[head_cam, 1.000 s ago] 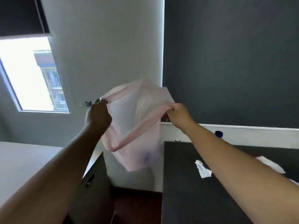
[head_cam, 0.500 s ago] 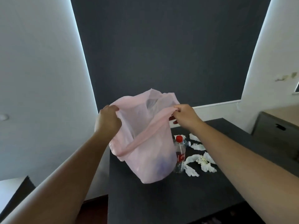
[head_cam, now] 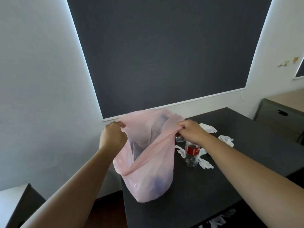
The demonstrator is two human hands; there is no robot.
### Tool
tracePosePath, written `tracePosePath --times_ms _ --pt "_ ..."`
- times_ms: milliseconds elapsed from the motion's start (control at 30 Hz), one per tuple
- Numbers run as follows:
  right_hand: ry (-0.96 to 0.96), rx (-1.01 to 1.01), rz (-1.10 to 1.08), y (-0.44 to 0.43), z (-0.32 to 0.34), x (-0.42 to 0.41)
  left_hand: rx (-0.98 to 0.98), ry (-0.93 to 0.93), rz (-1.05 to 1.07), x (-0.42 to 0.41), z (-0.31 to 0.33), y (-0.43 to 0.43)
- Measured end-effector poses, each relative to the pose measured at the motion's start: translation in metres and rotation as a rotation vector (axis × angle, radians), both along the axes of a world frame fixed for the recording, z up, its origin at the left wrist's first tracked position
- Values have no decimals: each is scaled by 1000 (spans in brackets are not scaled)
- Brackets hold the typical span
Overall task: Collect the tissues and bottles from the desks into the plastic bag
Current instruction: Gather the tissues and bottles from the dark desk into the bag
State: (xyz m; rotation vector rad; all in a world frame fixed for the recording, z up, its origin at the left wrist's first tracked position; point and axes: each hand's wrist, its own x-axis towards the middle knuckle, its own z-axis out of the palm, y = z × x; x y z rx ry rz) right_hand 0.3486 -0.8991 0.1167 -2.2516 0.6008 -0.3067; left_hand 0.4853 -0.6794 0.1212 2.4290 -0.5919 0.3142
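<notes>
Pink plastic bag [head_cam: 148, 178] held wide open between both my hands, over the dark desk [head_cam: 213, 195].

My left hand [head_cam: 112, 137] is clenched on the bag's left rim and my right hand [head_cam: 190, 131] pinches the right rim, so the mouth faces up towards me and the bag's long axis runs straight down over the desk's near-left corner (whether its bottom touches the top, I cannot tell). Through the thin plastic there's a bluish shape low inside; I can't make out what it is. Just right of the bag a clear bottle [head_cam: 191, 153] with a red label stands upright, its top hidden behind my right wrist. Crumpled white tissues [head_cam: 207, 127] lie scattered on the desk around it and beyond my wrist.
</notes>
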Motion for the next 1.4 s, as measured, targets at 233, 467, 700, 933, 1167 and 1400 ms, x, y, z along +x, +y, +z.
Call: tracePosePath --times_ms 233,467,700,933,1167,1400 --pt "24 -11 -60 -5 -4 -9 44 61 -5 6 -26 18" --pt "43 1 -59 -6 -25 -26 140 149 -22 -8 -41 16" --pt "161 -147 -70 -24 -41 -60 308 308 48 -13 -62 35" --pt "334 -79 53 -22 -45 -66 436 396 19 -31 -67 40" --pt "692 -83 193 -16 -44 -60 738 490 -132 -34 -52 33" --pt "399 39 68 -36 34 -23 748 583 -351 -1 101 -26"
